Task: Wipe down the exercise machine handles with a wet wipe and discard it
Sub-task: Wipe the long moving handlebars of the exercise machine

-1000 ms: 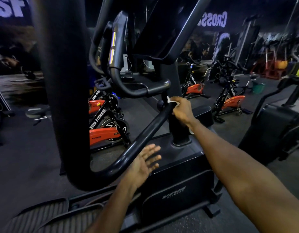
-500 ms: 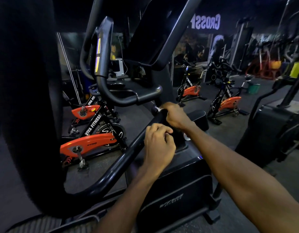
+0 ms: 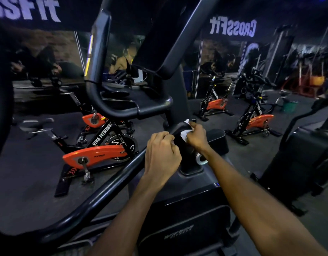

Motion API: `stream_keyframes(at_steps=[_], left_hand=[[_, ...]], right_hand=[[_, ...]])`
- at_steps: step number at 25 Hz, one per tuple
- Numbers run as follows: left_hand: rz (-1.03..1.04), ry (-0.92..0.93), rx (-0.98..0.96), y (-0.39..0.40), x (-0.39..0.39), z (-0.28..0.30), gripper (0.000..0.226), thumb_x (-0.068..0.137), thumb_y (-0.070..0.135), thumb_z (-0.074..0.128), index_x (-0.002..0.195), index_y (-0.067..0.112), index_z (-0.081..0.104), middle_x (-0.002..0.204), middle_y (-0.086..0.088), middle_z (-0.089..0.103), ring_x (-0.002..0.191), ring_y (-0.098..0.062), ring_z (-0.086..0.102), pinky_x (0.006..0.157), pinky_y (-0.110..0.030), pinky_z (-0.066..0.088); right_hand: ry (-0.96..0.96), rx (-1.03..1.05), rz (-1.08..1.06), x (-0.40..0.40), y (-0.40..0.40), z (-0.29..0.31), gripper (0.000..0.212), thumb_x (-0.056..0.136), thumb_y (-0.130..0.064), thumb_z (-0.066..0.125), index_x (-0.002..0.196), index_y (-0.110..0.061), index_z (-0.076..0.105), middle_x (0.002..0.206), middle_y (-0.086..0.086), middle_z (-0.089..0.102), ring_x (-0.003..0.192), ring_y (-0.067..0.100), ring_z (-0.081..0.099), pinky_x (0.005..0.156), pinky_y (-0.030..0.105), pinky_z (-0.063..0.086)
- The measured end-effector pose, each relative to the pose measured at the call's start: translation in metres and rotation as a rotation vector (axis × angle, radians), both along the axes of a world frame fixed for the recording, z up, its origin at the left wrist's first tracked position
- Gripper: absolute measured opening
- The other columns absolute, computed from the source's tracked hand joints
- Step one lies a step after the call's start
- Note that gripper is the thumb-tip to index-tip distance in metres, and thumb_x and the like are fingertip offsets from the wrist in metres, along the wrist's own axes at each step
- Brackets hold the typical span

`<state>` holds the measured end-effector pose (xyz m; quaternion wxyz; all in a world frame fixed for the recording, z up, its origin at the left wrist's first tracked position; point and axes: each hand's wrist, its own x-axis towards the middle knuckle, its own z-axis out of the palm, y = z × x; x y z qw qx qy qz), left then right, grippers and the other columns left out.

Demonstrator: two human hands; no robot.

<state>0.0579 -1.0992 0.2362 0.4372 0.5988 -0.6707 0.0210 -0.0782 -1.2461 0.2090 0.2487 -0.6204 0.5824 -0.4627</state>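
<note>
Right hand [image 3: 197,136] curled around a crumpled white wet wipe [image 3: 185,134], pressing it against the upper end of the sloping black handle bar [image 3: 107,189]. Left hand [image 3: 162,154] just below, fingers wrapped tight round the same bar, knuckles up. Smooth, glossy round tubing, bending at the bottom left. Beside it, 1 orange-and-black spin bike [image 3: 96,156] on dark matte flooring.

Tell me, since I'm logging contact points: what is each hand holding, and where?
The right hand grips the white wipe against the black handle bar near its upper end; the left hand grips the bar just below.
</note>
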Motion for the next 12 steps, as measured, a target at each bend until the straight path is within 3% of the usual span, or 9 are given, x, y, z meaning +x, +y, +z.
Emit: stream_keyframes(at_steps=[5,8,10,12], left_hand=[[0.005,0.012,-0.002,-0.001,0.003,0.000,0.029,0.086,0.007,0.055,0.110,0.006,0.070,0.116,-0.007,0.067,0.111,-0.023,0.056,0.102,-0.037,0.044],[0.012,-0.003,0.024,0.001,0.007,0.001,0.033,0.086,0.008,0.053,0.115,0.006,0.068,0.120,-0.007,0.065,0.114,-0.023,0.054,0.103,-0.037,0.042],[0.017,-0.008,0.035,0.003,0.009,0.002,0.034,0.087,0.008,0.053,0.118,0.007,0.067,0.121,-0.007,0.065,0.114,-0.023,0.054,0.103,-0.035,0.041],[0.011,-0.024,0.048,0.010,0.012,0.003,0.035,0.088,0.008,0.052,0.119,0.007,0.066,0.122,-0.006,0.065,0.114,-0.022,0.053,0.103,-0.034,0.041]], right_hand=[[-0.025,0.125,-0.040,-0.006,0.000,0.002,0.021,0.073,0.003,0.061,0.088,-0.007,0.072,0.078,0.008,0.071,0.075,0.019,0.066,0.065,0.022,0.053],[-0.028,0.035,0.031,0.005,0.002,0.022,0.028,0.075,0.000,0.065,0.098,-0.011,0.077,0.083,0.005,0.074,0.075,0.010,0.064,0.065,0.018,0.047],[0.133,-0.076,0.149,0.018,0.008,0.036,0.032,0.080,-0.001,0.062,0.104,-0.018,0.077,0.086,0.003,0.075,0.077,0.009,0.064,0.069,0.020,0.048],[0.365,-0.169,0.251,0.023,0.018,0.041,0.041,0.082,0.001,0.057,0.114,-0.020,0.074,0.106,0.001,0.075,0.097,0.015,0.067,0.083,0.025,0.050]])
